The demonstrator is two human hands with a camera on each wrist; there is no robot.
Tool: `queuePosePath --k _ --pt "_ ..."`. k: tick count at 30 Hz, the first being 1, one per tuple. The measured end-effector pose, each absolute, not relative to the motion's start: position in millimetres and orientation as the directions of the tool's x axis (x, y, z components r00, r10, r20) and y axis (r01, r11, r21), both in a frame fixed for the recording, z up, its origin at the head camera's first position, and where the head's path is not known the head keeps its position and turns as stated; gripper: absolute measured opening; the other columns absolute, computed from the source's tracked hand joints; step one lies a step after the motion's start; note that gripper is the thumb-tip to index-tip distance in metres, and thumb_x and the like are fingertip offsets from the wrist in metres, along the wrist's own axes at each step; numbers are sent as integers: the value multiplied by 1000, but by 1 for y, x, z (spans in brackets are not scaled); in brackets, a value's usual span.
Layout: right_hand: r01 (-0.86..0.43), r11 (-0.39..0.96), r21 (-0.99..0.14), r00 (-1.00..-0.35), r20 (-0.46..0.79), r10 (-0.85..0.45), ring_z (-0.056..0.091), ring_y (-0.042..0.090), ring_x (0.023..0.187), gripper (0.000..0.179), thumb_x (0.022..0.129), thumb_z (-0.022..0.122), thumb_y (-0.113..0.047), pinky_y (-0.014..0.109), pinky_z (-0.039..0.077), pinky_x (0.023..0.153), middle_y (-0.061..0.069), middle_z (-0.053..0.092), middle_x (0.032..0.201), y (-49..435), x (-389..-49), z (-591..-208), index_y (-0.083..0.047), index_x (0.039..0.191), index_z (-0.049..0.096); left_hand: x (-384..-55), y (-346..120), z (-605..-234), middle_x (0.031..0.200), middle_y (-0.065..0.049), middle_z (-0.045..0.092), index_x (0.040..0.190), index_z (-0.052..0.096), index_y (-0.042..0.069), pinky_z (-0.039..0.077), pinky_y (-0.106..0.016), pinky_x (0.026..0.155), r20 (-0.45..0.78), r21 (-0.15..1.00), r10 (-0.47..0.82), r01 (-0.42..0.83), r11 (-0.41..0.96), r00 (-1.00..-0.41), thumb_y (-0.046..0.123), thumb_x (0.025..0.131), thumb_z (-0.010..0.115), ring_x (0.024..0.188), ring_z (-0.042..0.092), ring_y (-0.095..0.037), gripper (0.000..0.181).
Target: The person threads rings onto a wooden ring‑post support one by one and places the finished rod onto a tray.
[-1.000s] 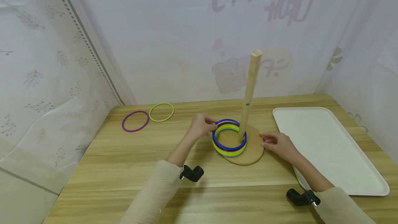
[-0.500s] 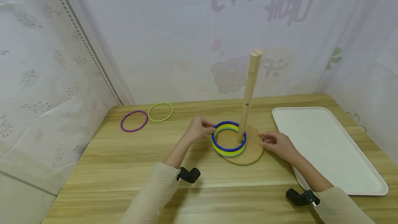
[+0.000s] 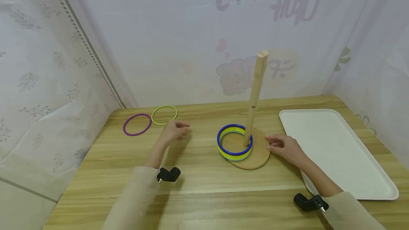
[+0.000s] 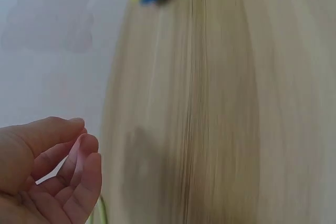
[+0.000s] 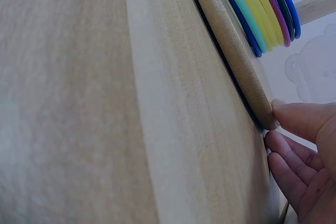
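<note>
Several coloured rings [image 3: 235, 154], a blue one on top and yellow and green ones beneath, lie stacked around a wooden post [image 3: 255, 98] on its round wooden base [image 3: 260, 155]. The right wrist view shows the rings [image 5: 265, 17] edge on, with purple and teal among them. My right hand [image 3: 286, 149] pinches the base's right edge between thumb and fingers. Left of the stack, my left hand [image 3: 174, 130] hovers over the table with nothing in it, fingers loosely bent. Just behind it lies a yellow-green ring [image 3: 152, 117], beside a purple ring [image 3: 125, 127].
A white tray [image 3: 338, 152] lies on the right of the wooden table [image 3: 204, 205], close beside my right forearm. Printed cloth [image 3: 179, 38] hangs behind the table and along both sides. A black wrist camera [image 3: 168, 175] sits on my left cuff.
The blue top ring has settled lower on the stack. My left hand has let go of it and moved left, towards the two loose rings. My right hand stays on the base.
</note>
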State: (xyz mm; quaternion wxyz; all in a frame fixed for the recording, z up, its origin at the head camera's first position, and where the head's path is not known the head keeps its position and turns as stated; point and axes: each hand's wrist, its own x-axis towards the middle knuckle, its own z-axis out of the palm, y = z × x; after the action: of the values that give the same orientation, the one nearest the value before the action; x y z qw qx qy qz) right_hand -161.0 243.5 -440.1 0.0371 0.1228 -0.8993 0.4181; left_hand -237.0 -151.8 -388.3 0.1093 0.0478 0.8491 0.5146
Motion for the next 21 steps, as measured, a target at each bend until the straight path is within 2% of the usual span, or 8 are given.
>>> queuePosePath --k 7,14,17,21 --pt "-254 616 -746 -966 172 -191 64 26 83 33 81 69 -6 22 52 68 21 63 104 244 -162 -441 7 110 62 -253 -206 -398 99 -28 62 113 57 -13 55 -31 65 -70 899 -80 -98 427 -994 2 86 59 70 65 -21 31" --pt "-255 613 -748 -966 173 -191 64 26 83 33 81 69 -6 23 52 69 20 64 103 244 -162 -441 7 110 62 -264 -224 -414 101 -24 63 111 61 -9 50 -17 52 37 887 -303 -108 449 -952 4 84 64 58 63 -12 30" --pt "-250 612 -750 -967 167 -190 64 26 83 33 81 69 -7 22 52 69 20 64 104 244 -162 -441 7 110 62 -267 -222 -421 96 -22 65 105 65 -7 43 -11 49 81 871 -389 -125 476 -918 5 81 68 61 60 -10 27" --pt "-241 610 -755 -970 162 -182 64 26 84 33 81 70 -8 22 52 69 19 64 104 244 -162 -441 6 110 62 -270 -219 -427 90 -20 66 100 67 -7 37 -10 53 138 847 -452 -132 514 -881 6 79 71 68 56 -12 25"
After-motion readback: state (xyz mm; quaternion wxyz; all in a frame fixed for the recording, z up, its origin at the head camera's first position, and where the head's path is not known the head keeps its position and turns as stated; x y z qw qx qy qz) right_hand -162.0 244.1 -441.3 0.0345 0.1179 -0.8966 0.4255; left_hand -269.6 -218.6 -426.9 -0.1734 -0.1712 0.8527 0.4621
